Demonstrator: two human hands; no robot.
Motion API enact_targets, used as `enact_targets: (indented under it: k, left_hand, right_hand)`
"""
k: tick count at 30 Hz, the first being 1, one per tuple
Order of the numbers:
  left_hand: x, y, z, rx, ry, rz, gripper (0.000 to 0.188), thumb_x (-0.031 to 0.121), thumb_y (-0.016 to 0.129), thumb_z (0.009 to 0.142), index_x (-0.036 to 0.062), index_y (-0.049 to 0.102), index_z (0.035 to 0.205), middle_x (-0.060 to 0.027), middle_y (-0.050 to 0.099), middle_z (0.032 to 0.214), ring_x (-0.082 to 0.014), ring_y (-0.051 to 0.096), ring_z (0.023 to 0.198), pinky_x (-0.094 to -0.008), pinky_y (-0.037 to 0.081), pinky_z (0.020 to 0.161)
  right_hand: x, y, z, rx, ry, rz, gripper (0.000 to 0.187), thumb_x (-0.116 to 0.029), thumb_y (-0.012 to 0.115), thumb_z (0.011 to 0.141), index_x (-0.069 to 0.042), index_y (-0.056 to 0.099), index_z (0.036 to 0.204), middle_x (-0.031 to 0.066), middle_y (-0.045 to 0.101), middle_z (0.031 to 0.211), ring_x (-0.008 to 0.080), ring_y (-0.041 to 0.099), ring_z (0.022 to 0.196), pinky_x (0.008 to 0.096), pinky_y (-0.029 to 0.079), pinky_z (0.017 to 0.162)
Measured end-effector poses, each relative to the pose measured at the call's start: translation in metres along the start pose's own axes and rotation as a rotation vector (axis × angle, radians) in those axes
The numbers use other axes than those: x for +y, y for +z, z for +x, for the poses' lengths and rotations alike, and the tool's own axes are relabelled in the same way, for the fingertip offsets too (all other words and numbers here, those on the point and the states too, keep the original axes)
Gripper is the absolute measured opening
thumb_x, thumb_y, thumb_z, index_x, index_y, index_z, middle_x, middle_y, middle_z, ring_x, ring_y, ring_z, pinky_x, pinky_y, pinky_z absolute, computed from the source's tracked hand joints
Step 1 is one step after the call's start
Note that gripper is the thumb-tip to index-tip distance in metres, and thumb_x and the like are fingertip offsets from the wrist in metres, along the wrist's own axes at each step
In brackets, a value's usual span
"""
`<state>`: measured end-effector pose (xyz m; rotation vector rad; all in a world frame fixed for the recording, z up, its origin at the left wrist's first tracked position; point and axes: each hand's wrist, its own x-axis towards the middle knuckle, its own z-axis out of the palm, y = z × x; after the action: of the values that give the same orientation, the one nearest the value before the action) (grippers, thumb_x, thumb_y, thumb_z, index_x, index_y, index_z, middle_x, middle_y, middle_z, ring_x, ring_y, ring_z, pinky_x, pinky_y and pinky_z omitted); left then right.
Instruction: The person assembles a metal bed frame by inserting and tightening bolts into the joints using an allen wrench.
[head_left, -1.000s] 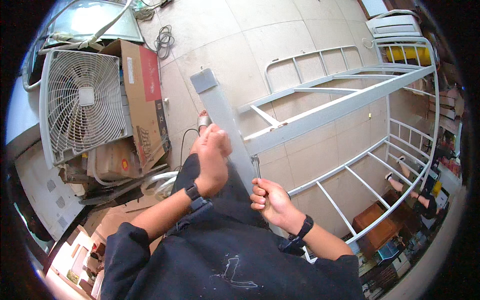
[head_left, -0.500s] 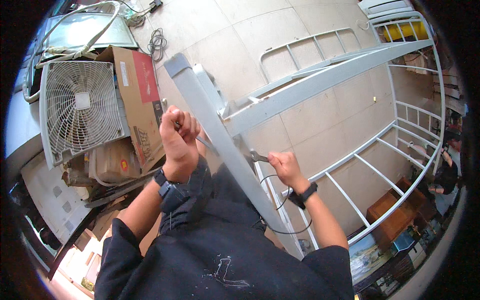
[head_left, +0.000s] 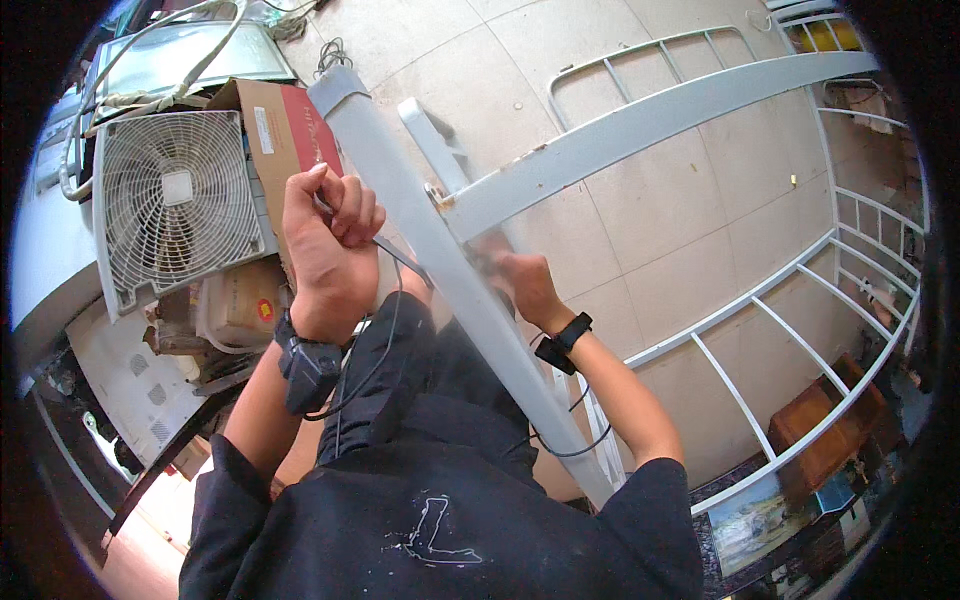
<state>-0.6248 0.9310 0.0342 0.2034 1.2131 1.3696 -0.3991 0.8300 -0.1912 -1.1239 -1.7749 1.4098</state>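
A pale grey metal bed-frame post [head_left: 430, 225] slants across in front of me, and a wide rail [head_left: 640, 145] joins it on the right. To the left of the post, my left hand [head_left: 335, 235] is closed around a slim grey metal tool [head_left: 400, 258] whose far end reaches the post's side. My right hand [head_left: 528, 285] is curled on the post's other side, just below the rail joint. It grips a wrench, which showed earlier but is now blurred and mostly hidden. Dark devices are strapped to both wrists, with thin cables trailing.
At the left stand a fan grille [head_left: 175, 185], a cardboard box [head_left: 285, 130] and a plastic tub [head_left: 240, 305]. White tubular bed rails [head_left: 765, 310] curve around the right over the tiled floor [head_left: 650, 230]. A brown wooden cabinet [head_left: 825, 415] stands beyond them.
My right hand has moved up and left, close against the post by the rail joint, and the wrench is no longer clear. My left hand has shifted left and slightly down, still holding its tool.
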Motion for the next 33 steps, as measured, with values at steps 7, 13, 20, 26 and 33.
enact_targets:
  k: [7,13,20,26,33]
  left_hand:
    - [-0.005,0.006,0.0,0.071,0.059,0.037,0.035,0.026,0.055,0.097,0.0154,0.037,0.069,0.0038,0.022,0.055,-0.0105,0.02,0.051,-0.0299,0.023,0.053]
    - [-0.005,0.011,-0.001,0.113,0.05,0.06,0.034,0.026,0.056,0.095,0.0159,0.037,0.068,0.0036,0.02,0.056,-0.0103,0.021,0.052,-0.0296,0.023,0.053]
    - [-0.002,0.004,-0.004,0.116,0.042,0.013,0.036,0.024,0.055,0.095,0.0161,0.036,0.066,0.0035,0.021,0.055,-0.0105,0.022,0.052,-0.0297,0.023,0.054]
    - [-0.003,0.011,-0.001,0.14,0.019,-0.013,0.036,0.022,0.054,0.094,0.0164,0.034,0.066,0.0041,0.021,0.055,-0.0101,0.019,0.051,-0.0301,0.022,0.053]
    - [0.0,0.006,-0.009,0.137,0.021,-0.026,0.036,0.026,0.053,0.097,0.0172,0.034,0.067,0.0038,0.02,0.057,-0.0103,0.02,0.054,-0.0296,0.025,0.058]
  right_hand:
    - [-0.01,0.014,0.008,0.091,-0.056,0.0,0.05,-0.031,0.034,0.111,0.001,0.05,0.077,0.0218,0.049,0.065,0.0414,0.053,0.061,0.0462,0.04,0.058]
    - [-0.004,0.034,0.022,0.158,-0.077,0.086,0.053,-0.036,0.034,0.111,0.0,0.05,0.077,0.0203,0.05,0.063,0.0391,0.055,0.059,0.045,0.04,0.056]
    - [-0.061,-0.023,0.0,-0.082,0.237,0.102,0.052,-0.042,0.04,0.108,0.001,0.058,0.084,0.0266,0.06,0.074,0.0438,0.062,0.07,0.0497,0.045,0.063]
    - [-0.074,-0.049,0.004,-0.199,0.232,-0.054,0.035,-0.033,0.048,0.105,-0.001,0.06,0.097,0.0281,0.063,0.086,0.0496,0.06,0.084,0.0529,0.047,0.072]
    - [-0.053,-0.02,-0.003,-0.157,0.264,0.006,0.029,-0.03,0.051,0.104,-0.004,0.053,0.115,0.0278,0.061,0.099,0.0493,0.058,0.096,0.0518,0.047,0.08]
